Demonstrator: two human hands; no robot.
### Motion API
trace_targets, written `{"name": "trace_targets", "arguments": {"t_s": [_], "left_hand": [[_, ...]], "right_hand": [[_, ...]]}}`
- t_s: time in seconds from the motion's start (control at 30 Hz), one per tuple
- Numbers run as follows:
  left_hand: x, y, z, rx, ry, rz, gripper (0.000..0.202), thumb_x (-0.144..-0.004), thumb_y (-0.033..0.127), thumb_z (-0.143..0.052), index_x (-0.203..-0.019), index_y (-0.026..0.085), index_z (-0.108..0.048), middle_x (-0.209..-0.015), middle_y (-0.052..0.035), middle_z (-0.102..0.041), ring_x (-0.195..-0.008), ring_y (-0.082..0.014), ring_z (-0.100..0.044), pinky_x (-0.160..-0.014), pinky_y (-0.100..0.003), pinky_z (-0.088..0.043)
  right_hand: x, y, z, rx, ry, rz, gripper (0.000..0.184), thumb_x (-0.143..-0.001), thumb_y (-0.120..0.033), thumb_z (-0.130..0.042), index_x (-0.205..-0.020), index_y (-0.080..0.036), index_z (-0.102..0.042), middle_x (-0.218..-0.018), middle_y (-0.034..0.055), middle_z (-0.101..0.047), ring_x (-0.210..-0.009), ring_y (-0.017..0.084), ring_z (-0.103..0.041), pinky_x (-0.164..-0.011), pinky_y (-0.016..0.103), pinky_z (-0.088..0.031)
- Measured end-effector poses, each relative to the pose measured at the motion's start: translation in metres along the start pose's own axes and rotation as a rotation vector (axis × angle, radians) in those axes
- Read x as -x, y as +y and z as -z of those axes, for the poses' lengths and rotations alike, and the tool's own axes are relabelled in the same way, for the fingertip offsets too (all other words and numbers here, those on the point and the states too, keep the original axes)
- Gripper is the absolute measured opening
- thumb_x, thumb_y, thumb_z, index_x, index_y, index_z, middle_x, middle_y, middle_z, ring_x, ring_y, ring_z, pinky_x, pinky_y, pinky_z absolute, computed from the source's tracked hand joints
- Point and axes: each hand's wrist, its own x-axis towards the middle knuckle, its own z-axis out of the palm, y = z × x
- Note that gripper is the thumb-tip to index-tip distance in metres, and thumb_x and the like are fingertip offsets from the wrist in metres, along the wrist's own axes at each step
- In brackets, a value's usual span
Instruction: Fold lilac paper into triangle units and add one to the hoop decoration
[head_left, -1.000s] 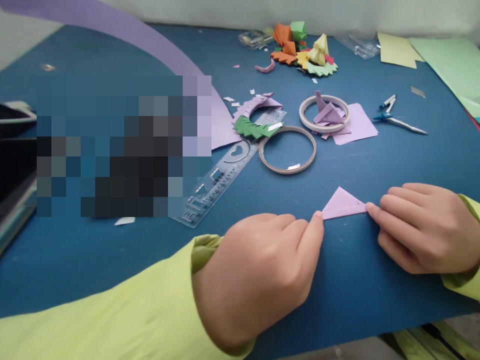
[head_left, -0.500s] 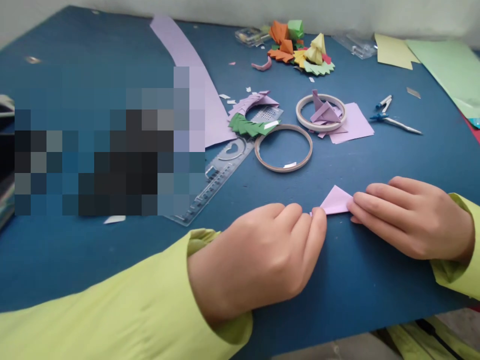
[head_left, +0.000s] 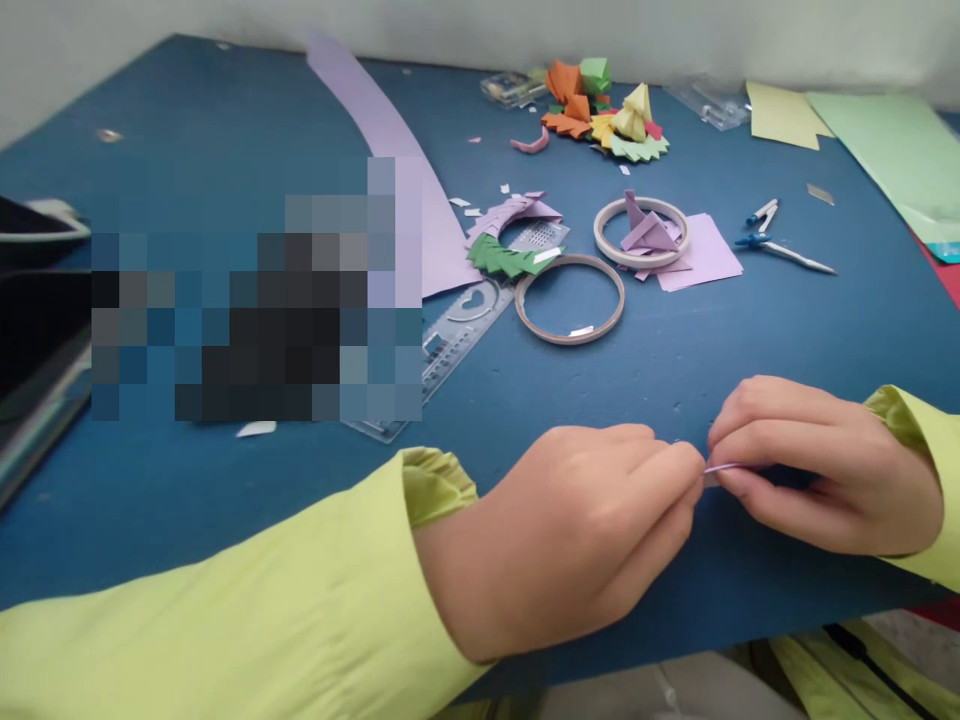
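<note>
— While your left hand (head_left: 592,530) and right hand (head_left: 817,465) meet at the table's (head_left: 675,360) near edge, what do they hold?

— You pinch a folded lilac paper (head_left: 721,467) between both sets of fingertips; only its thin edge shows.

— What lies around you?

— Beyond your hands: two tape rings (head_left: 570,298), a clear ruler (head_left: 450,345), a compass (head_left: 780,240), lilac sheets (head_left: 697,255), a colourful paper pile (head_left: 607,110). Nothing stands between.

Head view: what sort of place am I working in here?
Most likely a paper-craft table at home or in a classroom: a blue table strewn with folded coloured paper pieces, tape rings, a clear stencil ruler and a compass.
</note>
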Motion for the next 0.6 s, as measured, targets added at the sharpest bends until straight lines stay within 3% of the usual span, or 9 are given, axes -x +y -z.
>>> {"name": "trace_targets", "arguments": {"t_s": [0.17,0.27,0.6], "left_hand": [[-0.003,0.007,-0.005,0.225,0.029,0.195,0.028,-0.095,0.017,-0.037,-0.077,0.016,-0.058,-0.067,0.0008,-0.056,-0.060,-0.0124,-0.049,-0.057,-0.025,-0.038],[-0.004,0.011,-0.008,0.291,0.067,0.243,0.029,-0.095,0.016,-0.038,-0.074,0.017,-0.058,-0.064,0.0023,-0.054,-0.058,-0.0112,-0.047,-0.057,-0.024,-0.038],[-0.002,0.011,-0.013,0.230,0.093,0.196,0.029,-0.094,0.015,-0.039,-0.067,0.017,-0.049,-0.062,0.0029,-0.049,-0.056,-0.0110,-0.042,-0.054,-0.025,-0.034]], "right_hand": [[0.003,0.000,-0.002,0.117,0.069,0.008,0.008,-0.090,-0.009,-0.051,-0.086,-0.014,-0.056,-0.080,0.0062,-0.062,-0.072,0.013,-0.052,-0.065,0.028,-0.045],[0.003,0.000,-0.003,0.193,0.080,0.016,0.008,-0.089,-0.008,-0.053,-0.084,-0.014,-0.056,-0.078,0.0059,-0.062,-0.070,0.013,-0.052,-0.062,0.029,-0.044],[0.006,-0.002,-0.012,0.319,0.125,-0.006,0.008,-0.090,-0.011,-0.054,-0.084,-0.015,-0.057,-0.078,0.0047,-0.065,-0.070,0.014,-0.056,-0.065,0.030,-0.049]]}}
